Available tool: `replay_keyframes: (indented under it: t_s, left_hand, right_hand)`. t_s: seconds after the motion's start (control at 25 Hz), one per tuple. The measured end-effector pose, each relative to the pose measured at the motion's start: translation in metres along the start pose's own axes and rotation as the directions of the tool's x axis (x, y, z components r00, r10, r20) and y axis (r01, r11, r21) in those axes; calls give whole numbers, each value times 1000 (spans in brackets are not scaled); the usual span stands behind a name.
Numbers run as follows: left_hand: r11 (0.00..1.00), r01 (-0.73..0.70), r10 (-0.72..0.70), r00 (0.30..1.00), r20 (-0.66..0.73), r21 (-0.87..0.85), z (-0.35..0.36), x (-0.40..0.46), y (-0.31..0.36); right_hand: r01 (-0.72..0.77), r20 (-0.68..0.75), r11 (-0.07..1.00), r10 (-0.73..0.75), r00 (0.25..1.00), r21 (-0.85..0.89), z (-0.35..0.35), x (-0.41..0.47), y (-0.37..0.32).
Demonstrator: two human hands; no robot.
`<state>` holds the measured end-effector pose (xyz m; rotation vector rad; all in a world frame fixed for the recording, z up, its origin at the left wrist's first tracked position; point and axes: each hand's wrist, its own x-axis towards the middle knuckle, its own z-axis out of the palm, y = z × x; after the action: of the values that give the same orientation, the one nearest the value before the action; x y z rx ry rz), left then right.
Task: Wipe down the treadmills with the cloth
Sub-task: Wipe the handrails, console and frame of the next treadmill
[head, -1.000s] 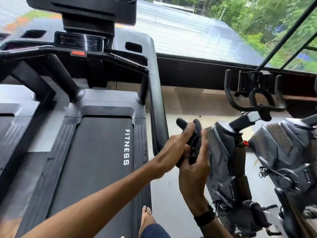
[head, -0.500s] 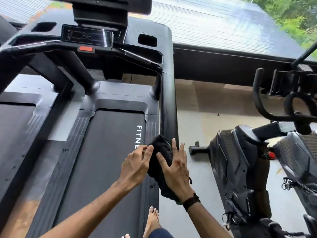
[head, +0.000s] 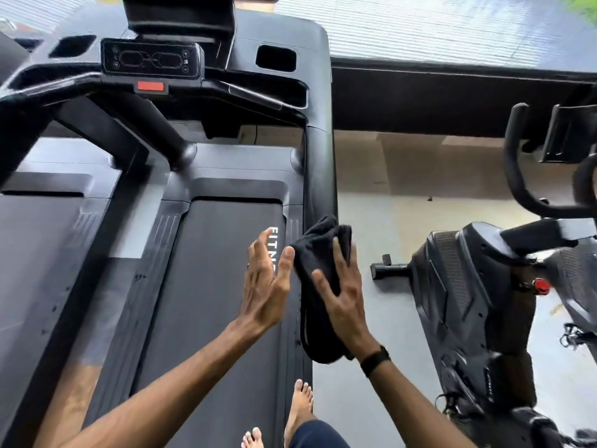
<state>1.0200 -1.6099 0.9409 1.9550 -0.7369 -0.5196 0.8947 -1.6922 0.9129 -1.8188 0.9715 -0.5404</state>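
Observation:
A black cloth [head: 318, 263] is draped over the near end of the black treadmill's right handrail [head: 319, 169]. My right hand [head: 345, 299] presses it against the rail with spread, straight fingers; a dark band sits on that wrist. My left hand [head: 266, 286] hovers just left of the cloth over the belt [head: 219, 286], fingers straight, with its thumb at the cloth's edge. The console [head: 150, 59] with a red tab is at the top.
A second treadmill [head: 35, 237] stands to the left. A black exercise bike [head: 468, 302] with handlebars stands at the right across a strip of grey floor [head: 371, 399]. My bare feet [head: 300, 405] are at the belt's right edge.
Both hands brought the cloth from the air at the right onto the handrail. The left hand has since come off the cloth and opened; the right hand stays pressed on it.

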Motion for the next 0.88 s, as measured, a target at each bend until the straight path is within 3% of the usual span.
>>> replay_keyframes:
  t_s: [0.12,0.28,0.48,0.56,0.64,0.72,0.88]
  left_hand:
    - [999,12,-12,1000,20,-35,11,8,-5]
    - [1000,-10,10,1000,12,5,24,23,5]
    - [994,-34,26,997,70,108,36,54,18]
    - [986,-72,55,992,111,150,42,64,24]
    - [984,-101,85,990,115,146,43,73,31]
    - [983,-125,111,989,100,137,35,87,33]
    - [977,-155,140,984,110,143,21,130,21]
  right_hand:
    - [-7,29,973,14,999,-233,8,-13,-11]
    - [-105,1,943,111,994,-316,13,42,-31]
    - [-146,-31,972,143,989,-182,10,103,-22]
    - [-275,-66,959,271,960,-67,6,117,-20]
    - [-462,-86,887,458,885,-25,6,116,-20]
    - [-535,-131,833,520,844,-141,16,102,-30]
    - [-316,-197,768,248,949,-557,44,107,-52]
